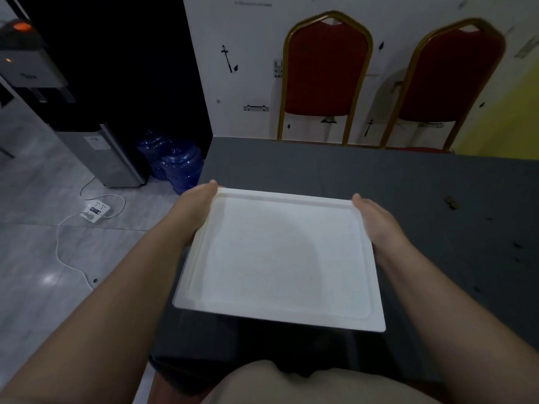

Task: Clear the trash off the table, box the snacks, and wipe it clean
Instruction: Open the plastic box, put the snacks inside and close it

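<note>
at the table's near edge, i hold the white lid (280,258) flat between both hands, its top face up and its raised rim showing all round. my left hand (194,212) presses against the lid's left edge, fingers straight and pressed together, tips reaching the far left corner. my right hand (376,221) does the same along the right edge, fingers straight and close together; whether any curl under the rim i cannot tell. the lid hides whatever sits beneath it, so i cannot say if it rests on a box or hangs above the dark table (350,170).

my reading: the boxing step is closing out, with the wipe not yet begun. small brown crumbs (450,201) lie near the table's right edge, and darker specks dot the surface nearer me on that side. the next move, as i judge it, calls for even downward pressure at both edges to seat the lid, then a cloth, none of which is in sight. two red chairs (325,74) stand at the far edge.
</note>
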Motion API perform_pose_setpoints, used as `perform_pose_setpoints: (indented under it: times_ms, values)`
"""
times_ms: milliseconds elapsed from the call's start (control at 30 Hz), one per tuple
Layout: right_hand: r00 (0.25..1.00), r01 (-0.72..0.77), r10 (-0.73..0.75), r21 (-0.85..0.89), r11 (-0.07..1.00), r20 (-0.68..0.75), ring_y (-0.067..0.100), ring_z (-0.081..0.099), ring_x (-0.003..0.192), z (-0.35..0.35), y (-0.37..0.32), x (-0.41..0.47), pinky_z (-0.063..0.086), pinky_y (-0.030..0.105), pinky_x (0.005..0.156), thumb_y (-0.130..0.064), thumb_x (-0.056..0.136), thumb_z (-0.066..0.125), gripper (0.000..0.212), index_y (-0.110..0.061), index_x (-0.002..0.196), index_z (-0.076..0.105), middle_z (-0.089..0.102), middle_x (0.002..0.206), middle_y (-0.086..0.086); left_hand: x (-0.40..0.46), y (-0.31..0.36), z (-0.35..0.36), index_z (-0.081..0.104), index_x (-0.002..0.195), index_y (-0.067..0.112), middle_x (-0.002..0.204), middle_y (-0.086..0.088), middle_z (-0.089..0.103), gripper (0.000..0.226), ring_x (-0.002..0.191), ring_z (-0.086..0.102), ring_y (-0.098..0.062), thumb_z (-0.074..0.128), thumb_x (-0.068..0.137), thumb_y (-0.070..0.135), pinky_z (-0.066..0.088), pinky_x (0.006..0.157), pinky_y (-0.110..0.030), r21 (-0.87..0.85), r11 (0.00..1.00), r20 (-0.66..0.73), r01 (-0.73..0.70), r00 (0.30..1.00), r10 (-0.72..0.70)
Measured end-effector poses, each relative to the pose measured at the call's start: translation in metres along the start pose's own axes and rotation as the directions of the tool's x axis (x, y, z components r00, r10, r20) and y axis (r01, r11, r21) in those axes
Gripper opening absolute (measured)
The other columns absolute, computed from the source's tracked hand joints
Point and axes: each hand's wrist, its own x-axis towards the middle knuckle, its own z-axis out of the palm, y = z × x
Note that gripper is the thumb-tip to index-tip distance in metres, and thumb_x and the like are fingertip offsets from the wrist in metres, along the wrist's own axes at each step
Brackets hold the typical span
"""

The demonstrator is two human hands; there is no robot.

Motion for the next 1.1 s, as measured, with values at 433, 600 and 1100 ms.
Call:
perform_pose_setpoints:
  times_ms: [433, 600, 1100]
  values:
    - [0.985, 0.153, -0.157, -0.066, 0.986, -0.069, 0.016, 0.064, 0.096, -0.001, 0.007, 0.001, 0.053, 0.033, 0.084, -0.033, 0.092, 0.057, 0.012, -0.026, 0.100, 0.063, 0.066, 0.111, -0.002, 0.005, -0.007, -0.001, 0.054, 0.106, 0.031, 0.103, 0.009, 0.052, 0.016, 0.069, 0.042, 0.007, 0.040, 0.098, 0.033, 0.035, 0.060, -0.006, 0.048, 0.992, -0.018, -0.114, 0.993, 0.115]
    - [0.987, 0.159, -0.160, -0.057, 0.986, -0.012, 0.014, 0.064, 0.102, -0.009, 0.024, -0.027, 0.053, 0.038, 0.088, -0.031, 0.097, 0.049, 0.037, -0.027, 0.133, 0.049, 0.062, 0.120, -0.007, -0.033, -0.022, -0.005, 0.057, 0.078, 0.016, 0.073, 0.003, 0.057, 0.023, 0.036, 0.052, 0.002, 0.046, 0.094, 0.028, 0.038, 0.034, -0.009, -0.240, 0.969, 0.075, 0.059, 0.996, -0.042]
    - [0.925, 0.130, -0.220, 0.286, 0.949, 0.309, 0.018, 0.062, 0.113, -0.034, 0.089, -0.076, 0.055, 0.026, 0.081, -0.018, 0.085, 0.050, 0.055, -0.024, 0.139, 0.043, 0.062, 0.127, -0.002, -0.086, -0.109, -0.015, 0.049, 0.127, 0.009, 0.091, 0.001, 0.075, 0.074, 0.081, 0.071, -0.011, 0.071, 0.064, 0.041, 0.056, 0.064, -0.020, -0.641, 0.756, 0.329, 0.131, 0.937, 0.117]
